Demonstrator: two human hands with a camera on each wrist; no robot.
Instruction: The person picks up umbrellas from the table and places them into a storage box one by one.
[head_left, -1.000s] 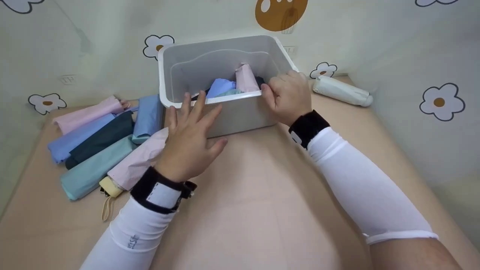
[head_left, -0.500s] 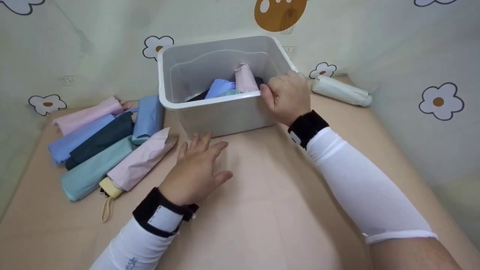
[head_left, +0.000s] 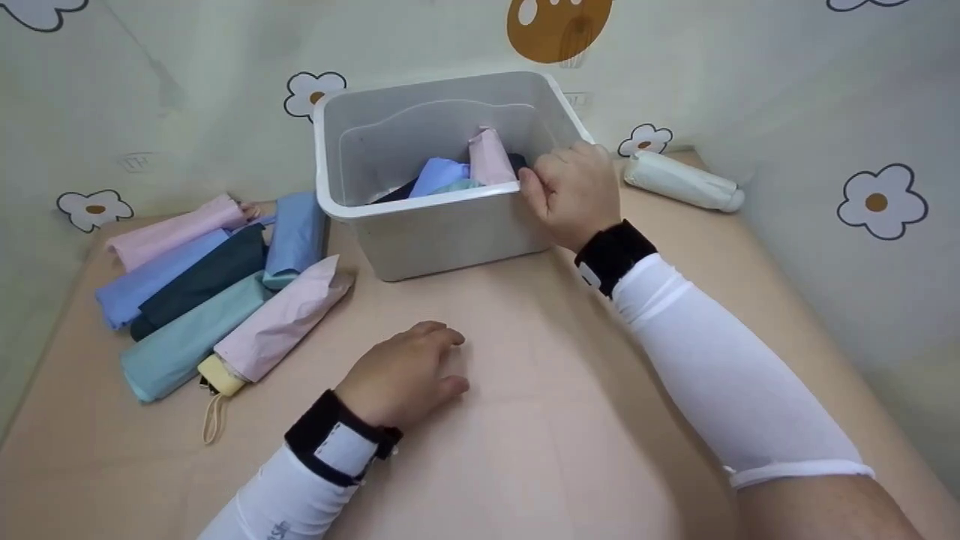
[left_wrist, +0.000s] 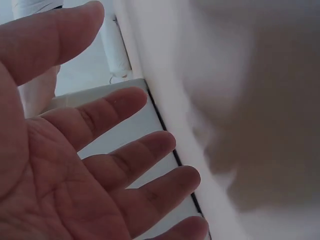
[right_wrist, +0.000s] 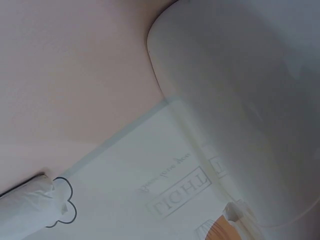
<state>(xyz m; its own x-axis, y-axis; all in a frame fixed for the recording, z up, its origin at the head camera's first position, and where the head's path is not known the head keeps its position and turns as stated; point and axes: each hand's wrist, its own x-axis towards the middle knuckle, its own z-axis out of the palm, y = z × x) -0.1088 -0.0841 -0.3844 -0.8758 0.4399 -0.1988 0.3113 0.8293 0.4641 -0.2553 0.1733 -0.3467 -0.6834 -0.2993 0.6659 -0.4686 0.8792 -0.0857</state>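
While the right hand is gripping the near right corner of the bin, fingers curled over the rim, the left hand is resting palm-down on the table, well apart from the bin, fingers loosely relaxed and holding nothing — the left wrist view is showing its fingers spread easily. Inside the bin, a pink umbrella is leaning upright against the right wall, with a blue one and darker folds just beside it. To the left, folded umbrellas are lying in a loose row: a near pink umbrella with a yellow handle closest to the left hand, then a teal umbrella, a dark one, more blue and pink behind. A white umbrella is lying alone on the right, near the wall. Judging by the layout, the packing of umbrellas into the bin is about halfway through, with the right hand steadying the container. The next move seems to call for the free left hand reaching left for the nearest pink one — gripping it round the middle so the fabric is not unrolling on the lift.
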